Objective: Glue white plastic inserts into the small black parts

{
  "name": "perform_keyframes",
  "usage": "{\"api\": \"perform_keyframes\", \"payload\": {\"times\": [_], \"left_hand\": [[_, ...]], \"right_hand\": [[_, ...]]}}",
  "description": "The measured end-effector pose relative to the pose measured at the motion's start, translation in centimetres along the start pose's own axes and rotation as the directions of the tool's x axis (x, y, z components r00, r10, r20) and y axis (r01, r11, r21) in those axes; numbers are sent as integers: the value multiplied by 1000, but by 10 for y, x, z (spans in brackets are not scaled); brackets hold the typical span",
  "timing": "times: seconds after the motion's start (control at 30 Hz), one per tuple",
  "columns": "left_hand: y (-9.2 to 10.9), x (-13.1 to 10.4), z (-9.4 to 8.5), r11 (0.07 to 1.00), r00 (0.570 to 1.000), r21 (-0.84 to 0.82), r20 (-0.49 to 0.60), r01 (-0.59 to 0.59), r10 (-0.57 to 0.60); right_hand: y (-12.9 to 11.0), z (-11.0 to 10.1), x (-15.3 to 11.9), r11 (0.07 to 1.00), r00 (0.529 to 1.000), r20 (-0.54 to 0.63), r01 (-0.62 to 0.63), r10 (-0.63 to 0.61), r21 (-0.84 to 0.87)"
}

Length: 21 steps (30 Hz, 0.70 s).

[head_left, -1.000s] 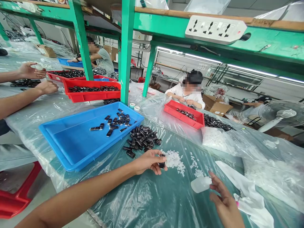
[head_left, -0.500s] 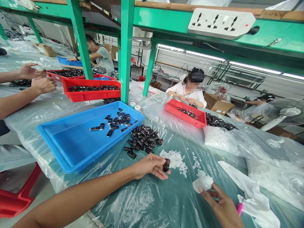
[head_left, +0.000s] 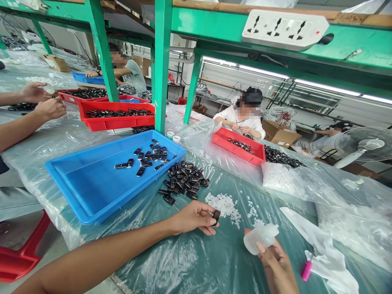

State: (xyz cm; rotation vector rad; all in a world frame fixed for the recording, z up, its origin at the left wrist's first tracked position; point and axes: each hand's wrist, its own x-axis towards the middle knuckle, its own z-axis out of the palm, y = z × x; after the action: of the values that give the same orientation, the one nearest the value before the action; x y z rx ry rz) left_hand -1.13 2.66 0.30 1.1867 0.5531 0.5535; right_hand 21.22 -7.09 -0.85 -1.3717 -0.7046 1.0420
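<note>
Between the thumb and fingers of my left hand (head_left: 198,216) is a small black rectangular piece with a shiny face (head_left: 216,217), held above the plastic-covered table. My right hand (head_left: 277,261) grips a small translucent white squeeze bottle (head_left: 261,238), lying tilted with its nozzle end to the right. Just beyond my left hand lies a scatter of small white pieces (head_left: 225,205). Behind that is a heap of black pieces (head_left: 186,179) like the held one. A blue tray (head_left: 92,179) at the left has several more black pieces in its far right part.
A pink-handled tool (head_left: 306,270) and a white cloth (head_left: 329,253) lie right of my right hand. Bags of white pieces (head_left: 349,228) stand beyond. Green posts (head_left: 162,73) rise behind the tray. Red trays (head_left: 118,122) hold black pieces. A co-worker's hands (head_left: 50,107) are at the left.
My right hand has turned and lifted the bottle slightly to the left, so more of it shows. My left fingers have closed further around the black piece, which has turned.
</note>
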Motion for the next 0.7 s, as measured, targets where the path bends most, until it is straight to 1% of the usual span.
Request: {"api": "perform_keyframes", "payload": {"times": [0.07, 0.17, 0.23, 0.3, 0.4, 0.47, 0.6, 0.7], "left_hand": [[-3, 0, 2, 991, 997, 107, -2, -79, 79], [-5, -2, 5, 949, 988, 278, -5, -149, 157], [-4, -4, 7, 926, 987, 346, -7, -149, 161], [-3, -6, 9, 913, 987, 381, -1, -148, 161], [-1, -8, 11, 893, 987, 424, 5, -149, 163], [0, -9, 13, 873, 986, 465, 0, -148, 168], [1, -11, 16, 811, 981, 563, -3, -159, 195], [3, -12, 17, 785, 979, 597, 2, -163, 202]], "right_hand": [[0, 2, -1, 983, 999, 36, -28, 21, 180], [-2, 6, -2, 917, 984, 176, -64, -6, 393], [-1, 8, -3, 882, 964, 266, -116, -11, 456], [1, 9, -4, 855, 950, 310, -175, 18, 488], [9, 10, -6, 809, 954, 282, -245, 102, 534], [13, 12, -7, 798, 959, 246, -258, 142, 545], [15, 17, -9, 839, 967, 190, -245, 172, 487], [14, 19, -10, 885, 977, 130, -211, 172, 415]]}}
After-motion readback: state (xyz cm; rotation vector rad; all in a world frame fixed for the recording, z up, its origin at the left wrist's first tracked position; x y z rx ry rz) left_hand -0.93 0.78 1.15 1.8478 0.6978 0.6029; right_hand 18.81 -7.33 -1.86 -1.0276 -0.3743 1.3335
